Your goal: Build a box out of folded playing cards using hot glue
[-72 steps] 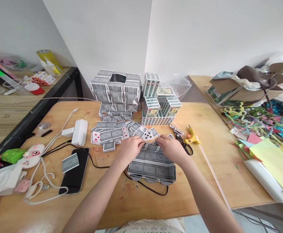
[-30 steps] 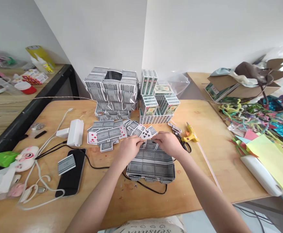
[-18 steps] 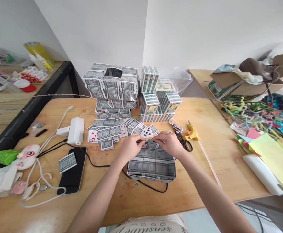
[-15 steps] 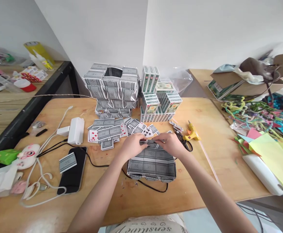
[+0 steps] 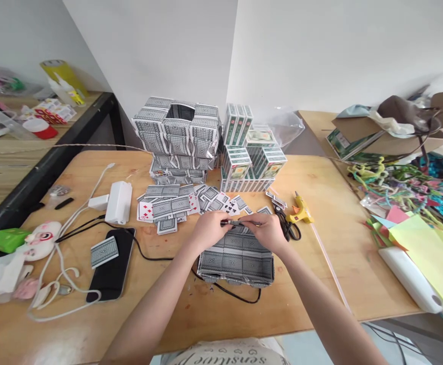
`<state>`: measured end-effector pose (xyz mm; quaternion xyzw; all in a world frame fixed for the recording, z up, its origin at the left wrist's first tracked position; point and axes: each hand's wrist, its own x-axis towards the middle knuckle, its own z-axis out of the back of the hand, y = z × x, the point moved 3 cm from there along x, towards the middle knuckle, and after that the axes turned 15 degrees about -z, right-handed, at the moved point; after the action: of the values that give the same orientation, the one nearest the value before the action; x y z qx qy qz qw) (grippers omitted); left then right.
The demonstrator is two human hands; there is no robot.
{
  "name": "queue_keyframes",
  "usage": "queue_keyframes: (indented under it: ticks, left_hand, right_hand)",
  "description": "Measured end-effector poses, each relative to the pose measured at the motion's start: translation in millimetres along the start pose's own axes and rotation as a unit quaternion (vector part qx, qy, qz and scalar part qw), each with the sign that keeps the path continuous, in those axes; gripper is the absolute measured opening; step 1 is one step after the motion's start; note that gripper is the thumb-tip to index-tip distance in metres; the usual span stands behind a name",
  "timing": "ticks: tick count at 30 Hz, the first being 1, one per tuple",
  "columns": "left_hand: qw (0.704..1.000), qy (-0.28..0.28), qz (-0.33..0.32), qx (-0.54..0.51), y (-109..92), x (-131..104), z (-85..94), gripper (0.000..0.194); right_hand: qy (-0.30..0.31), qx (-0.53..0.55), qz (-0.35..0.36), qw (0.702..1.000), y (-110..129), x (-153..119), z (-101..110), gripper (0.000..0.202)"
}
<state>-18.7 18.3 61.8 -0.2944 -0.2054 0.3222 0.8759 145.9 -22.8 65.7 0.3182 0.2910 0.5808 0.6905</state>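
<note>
On the wooden table before me sits an open box made of grey-patterned playing cards. Over its far edge, my left hand and my right hand are both closed, pinching a playing card between them, seen nearly edge-on. Whether that card is joined to the box rim I cannot tell; my fingers hide part of it. Loose playing cards lie in a heap just beyond my left hand, some face up. Close to my right hand are black-handled scissors and a yellow glue gun.
A larger structure of playing cards stands against the wall, beside stacked card packs. A black phone with one card on it, white cables and a white adapter are at left. Coloured paper lies right. A black cord passes under the box.
My hands stay at the box's far edge, with the pinched card now seen more edge-on. The view has shifted slightly.
</note>
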Motion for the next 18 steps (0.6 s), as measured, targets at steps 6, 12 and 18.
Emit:
queue_keyframes:
  ticks: [6,12,18]
  left_hand:
    - [1.0,0.007,-0.011,0.012,-0.7,2.2,-1.9,0.015]
    - [1.0,0.006,-0.008,0.011,-0.5,3.5,-3.7,0.015]
    - [1.0,-0.012,0.002,-0.015,-3.4,1.6,-1.7,0.014]
  right_hand:
    - [-0.014,0.009,-0.017,1.0,-0.3,-0.7,-4.0,0.012]
    - [-0.038,0.016,-0.017,0.999,-7.2,-5.2,-8.0,0.014]
    - [-0.041,0.029,-0.022,0.998,-10.7,-7.9,-9.9,0.015]
